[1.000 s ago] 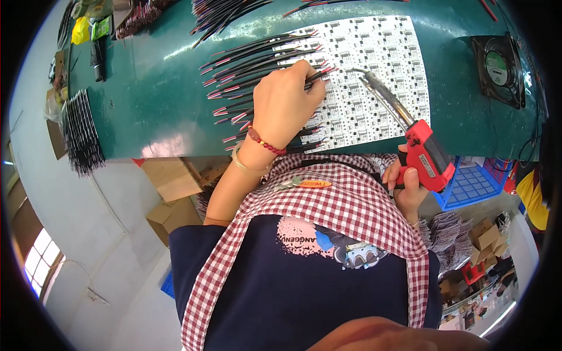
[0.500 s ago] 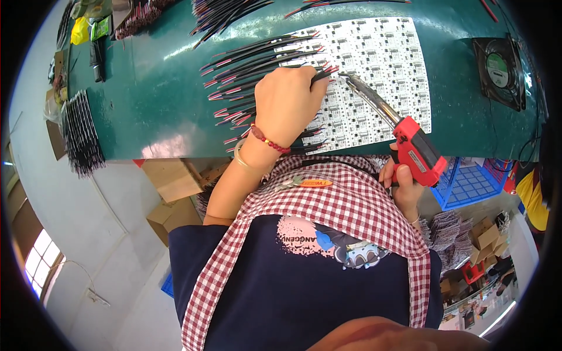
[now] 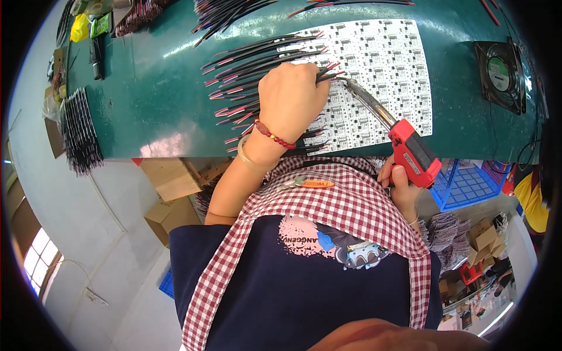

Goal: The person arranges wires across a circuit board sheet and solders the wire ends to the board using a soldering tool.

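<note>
1. Pinching a black cable (image 3: 328, 76) in the left hand (image 3: 293, 96), thumb and forefinger closed near its red-tipped end; likely to steady it over the left part of the white circuit-board sheet (image 3: 377, 105).
2. Gripping a red soldering iron (image 3: 411, 153) by its handle in the right hand (image 3: 403, 184), presumably to keep fingers off a hot shaft. Tip angled just beside cable end; cannot tell if touching.
3. Seen near the green table's (image 3: 146, 76) near edge: sheet, with other black cables (image 3: 290, 41) overlapping its left edge, perhaps for easy reach.
4. Below near edge, toward right corner: blue crate (image 3: 468, 190), contents unclear. Toward left: cardboard box (image 3: 170, 177), inside hidden.
</note>
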The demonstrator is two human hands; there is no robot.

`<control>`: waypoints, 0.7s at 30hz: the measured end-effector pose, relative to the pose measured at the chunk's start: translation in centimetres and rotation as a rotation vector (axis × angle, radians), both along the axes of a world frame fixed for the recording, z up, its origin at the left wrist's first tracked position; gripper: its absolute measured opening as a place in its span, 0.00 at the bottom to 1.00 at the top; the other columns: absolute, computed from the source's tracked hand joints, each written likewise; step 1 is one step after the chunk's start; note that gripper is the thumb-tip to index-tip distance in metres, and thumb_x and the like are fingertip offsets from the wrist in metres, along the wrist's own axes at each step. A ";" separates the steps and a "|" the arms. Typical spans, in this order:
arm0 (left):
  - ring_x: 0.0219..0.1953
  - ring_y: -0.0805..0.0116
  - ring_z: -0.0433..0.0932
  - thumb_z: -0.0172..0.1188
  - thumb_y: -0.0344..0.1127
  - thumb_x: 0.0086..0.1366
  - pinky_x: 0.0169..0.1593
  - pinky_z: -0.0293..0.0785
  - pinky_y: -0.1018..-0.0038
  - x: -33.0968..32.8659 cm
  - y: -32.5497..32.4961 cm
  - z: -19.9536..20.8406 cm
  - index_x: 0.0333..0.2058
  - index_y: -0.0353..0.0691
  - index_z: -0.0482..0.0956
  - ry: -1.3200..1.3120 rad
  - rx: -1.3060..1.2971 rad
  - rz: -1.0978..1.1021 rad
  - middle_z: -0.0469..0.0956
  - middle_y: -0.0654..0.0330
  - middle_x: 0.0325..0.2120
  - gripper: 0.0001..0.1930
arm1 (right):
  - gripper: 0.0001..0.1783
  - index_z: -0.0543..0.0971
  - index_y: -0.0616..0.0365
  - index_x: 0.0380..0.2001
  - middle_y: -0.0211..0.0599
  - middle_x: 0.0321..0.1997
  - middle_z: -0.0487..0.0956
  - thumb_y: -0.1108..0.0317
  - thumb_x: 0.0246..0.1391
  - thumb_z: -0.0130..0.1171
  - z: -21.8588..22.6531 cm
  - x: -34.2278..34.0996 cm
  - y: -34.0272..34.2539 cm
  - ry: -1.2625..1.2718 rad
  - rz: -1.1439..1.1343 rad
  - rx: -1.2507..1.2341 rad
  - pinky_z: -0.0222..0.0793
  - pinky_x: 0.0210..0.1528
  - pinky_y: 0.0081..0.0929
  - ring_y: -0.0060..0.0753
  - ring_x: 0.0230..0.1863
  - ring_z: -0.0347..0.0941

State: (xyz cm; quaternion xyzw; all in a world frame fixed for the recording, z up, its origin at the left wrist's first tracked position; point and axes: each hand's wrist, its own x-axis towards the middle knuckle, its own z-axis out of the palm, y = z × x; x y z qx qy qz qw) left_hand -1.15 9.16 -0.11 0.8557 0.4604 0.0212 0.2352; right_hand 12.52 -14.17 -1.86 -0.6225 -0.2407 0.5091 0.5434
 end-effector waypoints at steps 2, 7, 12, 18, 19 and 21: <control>0.21 0.50 0.75 0.63 0.43 0.53 0.26 0.71 0.61 0.0 0.1 0.0 0.22 0.38 0.80 0.006 0.003 -0.003 0.74 0.51 0.14 0.13 | 0.21 0.70 0.66 0.44 0.32 0.19 0.73 0.56 0.59 0.54 0.0 0.0 0.0 0.000 -0.014 -0.010 0.60 0.21 0.16 0.18 0.18 0.64; 0.22 0.50 0.76 0.62 0.44 0.53 0.26 0.71 0.61 0.0 0.1 -0.2 0.21 0.39 0.80 0.020 0.008 -0.019 0.75 0.51 0.15 0.13 | 0.26 0.68 0.68 0.51 0.33 0.20 0.72 0.56 0.59 0.54 0.5 -0.5 0.1 0.072 -0.122 0.057 0.59 0.20 0.16 0.18 0.17 0.64; 0.22 0.50 0.76 0.61 0.42 0.55 0.27 0.72 0.60 0.1 0.1 0.6 0.23 0.39 0.80 0.031 0.012 -0.030 0.76 0.51 0.16 0.12 | 0.27 0.67 0.68 0.52 0.33 0.20 0.72 0.56 0.59 0.53 0.6 -0.4 0.0 0.075 -0.119 0.092 0.60 0.20 0.17 0.19 0.18 0.64; 0.23 0.51 0.78 0.61 0.39 0.54 0.27 0.73 0.62 -0.1 0.7 0.5 0.23 0.37 0.79 -0.031 0.015 -0.082 0.76 0.50 0.17 0.10 | 0.25 0.66 0.68 0.52 0.34 0.21 0.72 0.59 0.60 0.52 0.2 -0.4 -0.4 0.095 -0.100 0.081 0.60 0.22 0.18 0.20 0.19 0.64; 0.23 0.51 0.77 0.61 0.39 0.54 0.27 0.73 0.62 -0.2 0.8 0.5 0.23 0.38 0.79 -0.043 -0.013 -0.095 0.76 0.50 0.17 0.10 | 0.26 0.66 0.69 0.51 0.34 0.20 0.71 0.56 0.59 0.52 0.1 -0.5 -0.4 0.075 -0.096 0.047 0.61 0.21 0.19 0.22 0.18 0.64; 0.23 0.50 0.76 0.61 0.40 0.55 0.27 0.72 0.61 -0.2 0.9 0.4 0.23 0.37 0.78 -0.053 -0.029 -0.096 0.76 0.50 0.17 0.11 | 0.28 0.66 0.70 0.49 0.35 0.19 0.70 0.54 0.59 0.53 0.2 -0.6 -0.3 0.054 -0.091 0.011 0.61 0.20 0.20 0.23 0.17 0.64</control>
